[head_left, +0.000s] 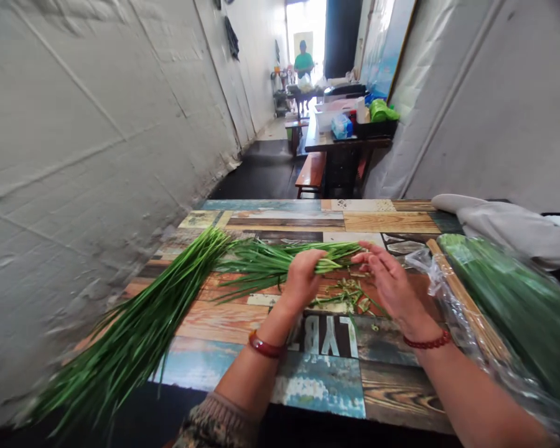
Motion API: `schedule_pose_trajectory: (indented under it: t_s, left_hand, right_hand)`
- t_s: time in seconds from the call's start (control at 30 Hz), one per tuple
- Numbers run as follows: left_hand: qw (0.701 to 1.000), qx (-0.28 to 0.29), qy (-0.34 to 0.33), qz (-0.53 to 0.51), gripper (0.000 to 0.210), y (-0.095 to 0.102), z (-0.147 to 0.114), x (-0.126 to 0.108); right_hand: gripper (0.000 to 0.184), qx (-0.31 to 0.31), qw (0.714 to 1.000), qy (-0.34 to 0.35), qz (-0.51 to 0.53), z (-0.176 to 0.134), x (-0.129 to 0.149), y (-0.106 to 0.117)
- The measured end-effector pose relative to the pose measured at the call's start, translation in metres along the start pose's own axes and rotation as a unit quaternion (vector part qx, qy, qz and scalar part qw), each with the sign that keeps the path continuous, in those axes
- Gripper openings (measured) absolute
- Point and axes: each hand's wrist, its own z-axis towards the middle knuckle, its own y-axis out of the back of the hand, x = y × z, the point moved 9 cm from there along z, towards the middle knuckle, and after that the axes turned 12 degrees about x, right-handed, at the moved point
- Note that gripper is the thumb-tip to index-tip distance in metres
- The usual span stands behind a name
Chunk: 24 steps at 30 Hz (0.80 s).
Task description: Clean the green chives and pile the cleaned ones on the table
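My left hand [305, 274] is closed around a small bunch of garlic chives [329, 266], its pale stem ends poking out to the right of my fist. Just right of those ends is my right hand [383, 274], fingers partly bent and apart, close to the tips of more chives; I see nothing held in it. Loose chives [256, 264] spread leftward beneath and behind my left hand. A large pile of chives [154, 311] lies slantwise at the left, its leaves hanging past the table's near edge. Trimmed scraps [350, 294] are scattered below my hands.
On the right of the patterned table [228, 320] lie a plastic-wrapped bundle of greens [508, 292], thin wooden sticks [471, 305] in clear plastic and a grey cloth [485, 218]. Beyond stand a bench [311, 170] and another table [322, 140]. A person [303, 61] is far back.
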Motion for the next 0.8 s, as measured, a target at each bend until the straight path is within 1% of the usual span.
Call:
schedule_pose_trajectory:
  t_s: [0.03, 0.07, 0.1, 0.13, 0.2, 0.27, 0.33, 0.37, 0.43, 0.5, 0.57, 0.63, 0.7, 0.73, 0.77, 0.8]
  left_hand:
    - [0.995, -0.062, 0.023, -0.08, 0.015, 0.02, 0.0, 0.008]
    - [0.98, -0.119, 0.045, -0.153, 0.018, 0.04, 0.0, 0.017]
    - [0.962, -0.161, 0.056, -0.212, 0.02, 0.059, 0.0, 0.022]
    - [0.944, -0.199, 0.053, -0.257, 0.021, 0.078, 0.001, 0.024]
    - [0.913, -0.241, 0.014, -0.328, 0.019, 0.114, 0.004, 0.019]
    - [0.886, -0.274, -0.025, -0.374, 0.019, 0.145, 0.002, 0.01]
    - [0.865, -0.302, -0.051, -0.397, 0.021, 0.167, -0.005, -0.001]
    - [0.859, -0.31, -0.06, -0.403, 0.022, 0.173, -0.008, -0.007]
    - [0.852, -0.315, -0.073, -0.412, 0.023, 0.177, -0.014, -0.021]
    - [0.851, -0.301, -0.082, -0.423, 0.023, 0.172, -0.017, -0.039]
    - [0.851, -0.279, -0.087, -0.437, 0.022, 0.161, -0.015, -0.059]
    - [0.85, -0.25, -0.085, -0.456, 0.022, 0.148, -0.012, -0.079]
    - [0.844, -0.222, -0.076, -0.482, 0.023, 0.136, -0.01, -0.094]
    - [0.839, -0.214, -0.07, -0.495, 0.023, 0.133, -0.009, -0.1]
    - [0.834, -0.208, -0.066, -0.507, 0.024, 0.131, -0.01, -0.103]
    - [0.831, -0.205, -0.061, -0.514, 0.024, 0.13, -0.012, -0.104]
  right_hand:
    - [0.04, -0.004, 1.0, 0.001, -0.002, 0.001, -0.001, 0.001]
    - [0.041, -0.003, 1.0, 0.003, -0.011, 0.002, -0.002, 0.001]
    - [0.042, 0.001, 1.0, 0.005, -0.024, 0.003, -0.003, 0.0]
    - [0.043, 0.007, 0.999, 0.011, -0.041, 0.005, -0.003, -0.001]
    - [0.044, 0.018, 0.995, 0.033, -0.09, 0.005, -0.001, -0.005]
    - [0.045, 0.023, 0.986, 0.063, -0.152, 0.003, 0.002, -0.008]
    - [0.049, 0.025, 0.975, 0.089, -0.204, 0.0, 0.006, -0.013]
    - [0.051, 0.023, 0.97, 0.098, -0.222, -0.002, 0.01, -0.015]
    - [0.055, 0.016, 0.964, 0.114, -0.239, -0.005, 0.022, -0.022]
    - [0.058, 0.018, 0.961, 0.133, -0.241, -0.006, 0.045, -0.035]
    - [0.066, 0.059, 0.954, 0.165, -0.242, -0.006, 0.076, -0.06]
    - [0.075, 0.071, 0.952, 0.196, -0.225, -0.004, 0.108, -0.08]
    - [0.082, 0.088, 0.953, 0.217, -0.195, 0.0, 0.131, -0.098]
    - [0.082, 0.099, 0.952, 0.226, -0.18, 0.002, 0.139, -0.106]
    - [0.076, 0.114, 0.954, 0.228, -0.161, 0.003, 0.142, -0.114]
    - [0.065, 0.134, 0.956, 0.22, -0.141, 0.004, 0.141, -0.122]
